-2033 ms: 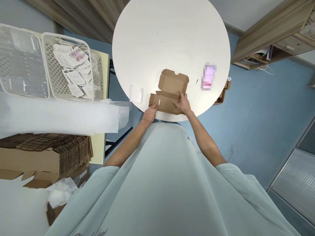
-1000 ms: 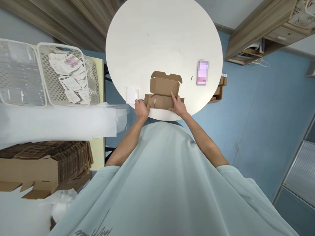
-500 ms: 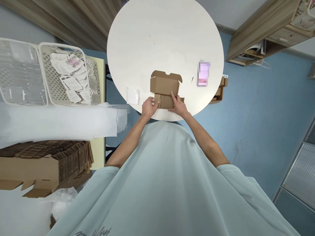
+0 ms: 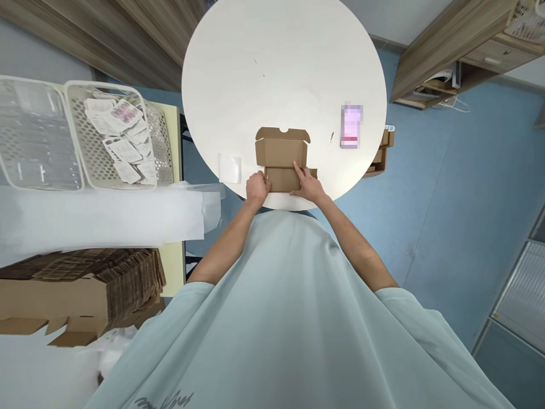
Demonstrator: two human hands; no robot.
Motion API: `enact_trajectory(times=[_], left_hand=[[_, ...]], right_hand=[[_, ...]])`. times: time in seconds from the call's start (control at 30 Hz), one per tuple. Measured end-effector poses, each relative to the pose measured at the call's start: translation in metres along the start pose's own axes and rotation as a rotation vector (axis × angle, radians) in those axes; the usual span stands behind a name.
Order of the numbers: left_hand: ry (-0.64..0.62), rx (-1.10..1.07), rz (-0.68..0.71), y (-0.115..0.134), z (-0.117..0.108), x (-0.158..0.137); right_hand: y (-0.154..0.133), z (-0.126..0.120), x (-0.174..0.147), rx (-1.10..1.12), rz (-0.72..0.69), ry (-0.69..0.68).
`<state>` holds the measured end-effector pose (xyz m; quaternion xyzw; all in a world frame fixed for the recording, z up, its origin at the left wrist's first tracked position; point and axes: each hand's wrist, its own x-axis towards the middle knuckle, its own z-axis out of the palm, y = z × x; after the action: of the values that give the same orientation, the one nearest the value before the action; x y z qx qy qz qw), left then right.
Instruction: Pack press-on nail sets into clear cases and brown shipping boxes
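A brown cardboard box (image 4: 283, 152) lies near the front edge of the round white table (image 4: 281, 68), its lid raised away from me. My left hand (image 4: 258, 186) is closed on the box's left side wall, fingers outside and thumb at the inner face. At the right end, my right hand (image 4: 308, 184) grips the box with its thumb along the front edge and a finger reaching to the lid crease. A side flap (image 4: 314, 172) sticks out beyond that hand. Left of my left hand lies a small white packet (image 4: 230, 168).
A phone (image 4: 351, 126), blurred out, lies on the table's right. On the left side table stand a basket of cards (image 4: 123, 136), a basket of clear cases (image 4: 40, 142), white sheet material (image 4: 102, 216) and stacked flat cardboard boxes (image 4: 131, 284). A carton (image 4: 377, 162) sits beyond the table's right edge.
The left flap, which lay inward over the box, now stands up as a side wall under my left hand. The lid has shifted slightly left; my right hand has barely moved.
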<state>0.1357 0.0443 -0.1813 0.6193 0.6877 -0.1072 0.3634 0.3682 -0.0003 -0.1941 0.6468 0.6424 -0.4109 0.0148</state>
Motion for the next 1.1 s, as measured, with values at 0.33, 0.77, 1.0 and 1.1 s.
enact_trajectory(times=[0.33,0.77,1.0,1.1], left_hand=[[-0.002,0.033,0.003,0.004,0.0,-0.005],[0.002,0.06,-0.001,0.005,0.002,-0.004],[0.01,0.058,-0.009,0.009,0.001,-0.006],[0.016,0.054,0.002,0.006,0.002,-0.006]], right_hand=[[0.022,0.009,-0.039,0.163,0.186,0.408],[0.011,0.022,-0.044,0.24,0.258,0.303],[-0.026,0.022,-0.042,0.003,0.161,0.187],[-0.027,0.016,-0.037,-0.018,0.15,0.162]])
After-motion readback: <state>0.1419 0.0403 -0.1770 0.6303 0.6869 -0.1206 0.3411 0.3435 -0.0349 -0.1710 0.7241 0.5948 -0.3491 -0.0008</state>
